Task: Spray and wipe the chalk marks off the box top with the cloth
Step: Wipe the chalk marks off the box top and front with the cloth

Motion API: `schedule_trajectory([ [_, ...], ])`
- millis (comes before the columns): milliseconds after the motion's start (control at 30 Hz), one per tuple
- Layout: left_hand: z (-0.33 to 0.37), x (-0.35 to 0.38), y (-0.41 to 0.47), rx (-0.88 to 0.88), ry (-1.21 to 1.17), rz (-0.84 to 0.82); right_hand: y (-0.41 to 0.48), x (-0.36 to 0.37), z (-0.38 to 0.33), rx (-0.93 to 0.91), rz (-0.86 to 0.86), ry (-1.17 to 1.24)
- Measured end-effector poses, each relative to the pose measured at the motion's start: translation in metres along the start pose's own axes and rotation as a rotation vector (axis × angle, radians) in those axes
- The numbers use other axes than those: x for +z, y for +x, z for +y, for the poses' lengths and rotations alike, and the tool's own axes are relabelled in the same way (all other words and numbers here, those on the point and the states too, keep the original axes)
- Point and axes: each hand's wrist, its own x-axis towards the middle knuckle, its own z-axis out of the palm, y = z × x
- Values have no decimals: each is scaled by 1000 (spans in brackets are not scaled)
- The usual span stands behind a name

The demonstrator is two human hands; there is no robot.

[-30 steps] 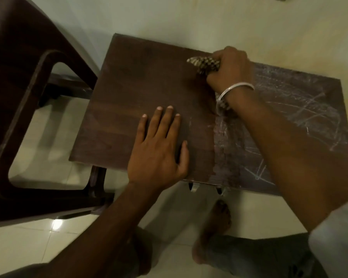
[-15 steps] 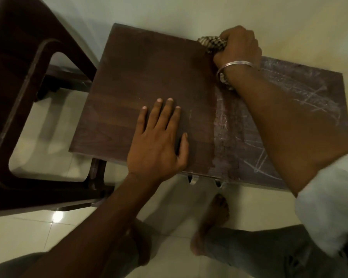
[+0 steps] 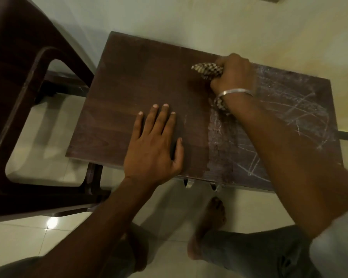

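The dark brown box top (image 3: 141,81) fills the middle of the head view. Its left half looks clean, while white chalk marks (image 3: 301,111) cover the right half. A smeared pale band (image 3: 219,141) runs between the two halves. My right hand (image 3: 234,74) is fisted around a checked cloth (image 3: 206,69) and presses it on the top near the far edge. A silver bangle sits on that wrist. My left hand (image 3: 155,145) lies flat, fingers spread, on the near part of the box top. No spray bottle is in view.
A dark brown plastic chair (image 3: 18,97) stands close to the left of the box. Two metal latches (image 3: 201,184) hang from the box's near edge. My bare feet (image 3: 207,223) rest on the pale tiled floor below. A cream wall lies beyond the box.
My right hand with the cloth pushed to the far edge half a second ago and has come back toward me. My left hand has stayed flat in place.
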Motion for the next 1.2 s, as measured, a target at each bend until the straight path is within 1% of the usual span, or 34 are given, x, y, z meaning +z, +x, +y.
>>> schedule_trajectory([
  [67, 0, 1, 0, -1, 5, 5, -11, 1, 4, -63, -12, -6],
  [100, 0, 1, 0, -1, 6, 5, -9, 0, 3, -62, -19, -4],
  [267, -1, 1, 0, 0, 15, -16, 11, -4, -6, 34, -26, 18],
  [433, -1, 0, 0, -4, 7, -9, -22, -4, 1, -69, -71, 13],
  [533, -1, 1, 1, 4, 8, -6, 2, -10, -3, -19, -108, 9],
  [600, -1, 0, 0, 4, 14, -8, 1, -12, -5, 14, -118, 8],
  [733, 0, 1, 0, 2, 20, -13, -36, -7, 2, -25, -75, -6],
  [800, -1, 1, 0, 6, 20, -1, -34, -7, 1, -34, -90, 2],
  [900, -1, 3, 0, 12, 29, 1, -14, -13, -6, 18, -111, 18],
  [1000, -1, 2, 1, 14, 26, 7, -31, -12, -4, 33, -100, 9],
  [1100, -1, 1, 0, 12, 35, 9, -50, -10, -1, 3, -93, 8],
  [1200, 0, 2, -1, 16, 31, 3, -38, -16, -2, 19, -122, 4],
])
